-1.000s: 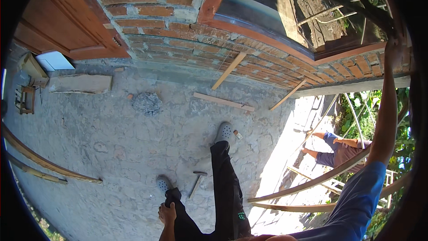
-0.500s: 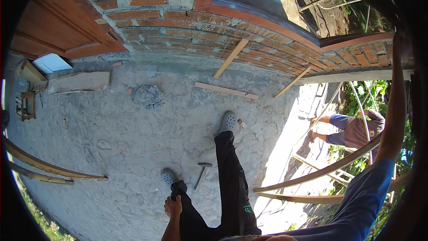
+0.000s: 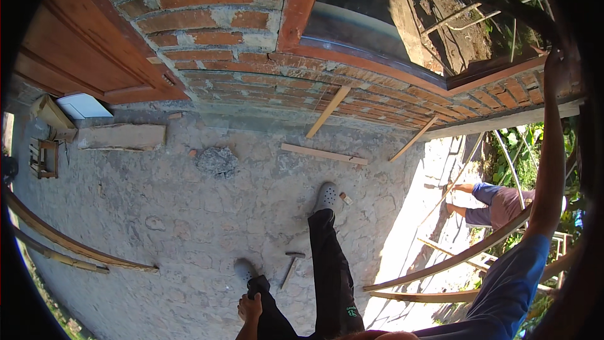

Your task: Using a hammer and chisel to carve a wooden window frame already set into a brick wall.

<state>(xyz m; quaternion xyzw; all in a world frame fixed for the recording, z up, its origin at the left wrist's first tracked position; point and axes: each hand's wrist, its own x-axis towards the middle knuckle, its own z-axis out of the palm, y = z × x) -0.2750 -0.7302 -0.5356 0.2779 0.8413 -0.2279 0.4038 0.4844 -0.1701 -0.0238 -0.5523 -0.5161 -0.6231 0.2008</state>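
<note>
My left hand is low in the picture, beside my left lower leg. Its fingers are curled closed against something dark that blends with the black trousers, so I cannot make out what it is. My right arm reaches up along the right edge. Blurred and in shade, my right hand is near the corner of the wooden window frame and a dark upright; its fingers cannot be told apart. On the stone floor between my feet lies a hammer, and a small wooden block is next to my right shoe.
Two wooden strips lean on the brick wall, and a plank lies nearby. Rubble, a board and a small wooden stool are left. Curved poles cross at right; another person bends outside.
The view has tilted up slightly, so the floor things sit lower. My right hand stays raised and my left stays by my leg. The person outside has bent farther down.
</note>
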